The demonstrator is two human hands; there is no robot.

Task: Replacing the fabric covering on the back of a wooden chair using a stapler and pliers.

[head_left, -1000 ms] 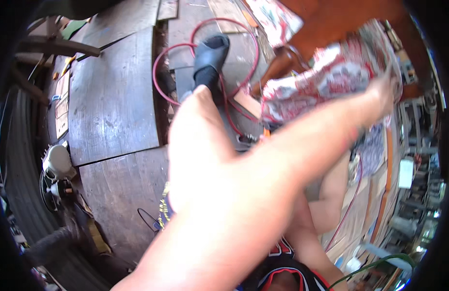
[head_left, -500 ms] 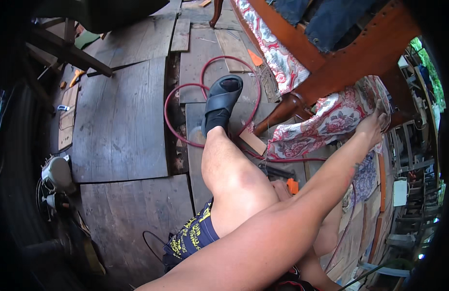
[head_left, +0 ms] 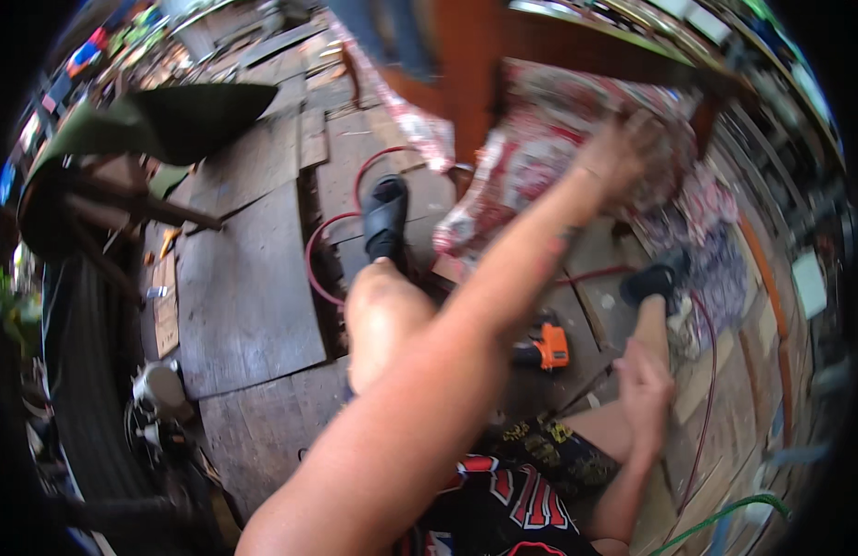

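Well left of the wooden chair [head_left: 480, 83], a green sheet [head_left: 141, 125] rested on a dark stand [head_left: 151, 202]. Between them and the chair, broad floorboards [head_left: 253, 287] seemed to offer the most open room, though a gap ran along their right edge and a red hose [head_left: 308, 257] looped beside it. A sandalled foot [head_left: 385, 213] stood on the chair's near left. Red-and-white floral cloth [head_left: 531, 176] hung from the chair's near side; it looked soft and light, apt to sag, best held by its loose lower-left edge. An orange-ended tool [head_left: 552, 346] lay nearer than the chair. The left hand [head_left: 626, 153] was on the cloth's right part; blur hid whether its fingers grasped or merely pressed. Well apart from the chair, the right hand [head_left: 646, 382] was by the lower leg [head_left: 653, 324], fingers curled, whether clenched I couldn't tell. Right of the chair, purple patterned cloth [head_left: 721, 264] spread toward an orange strip [head_left: 767, 273].
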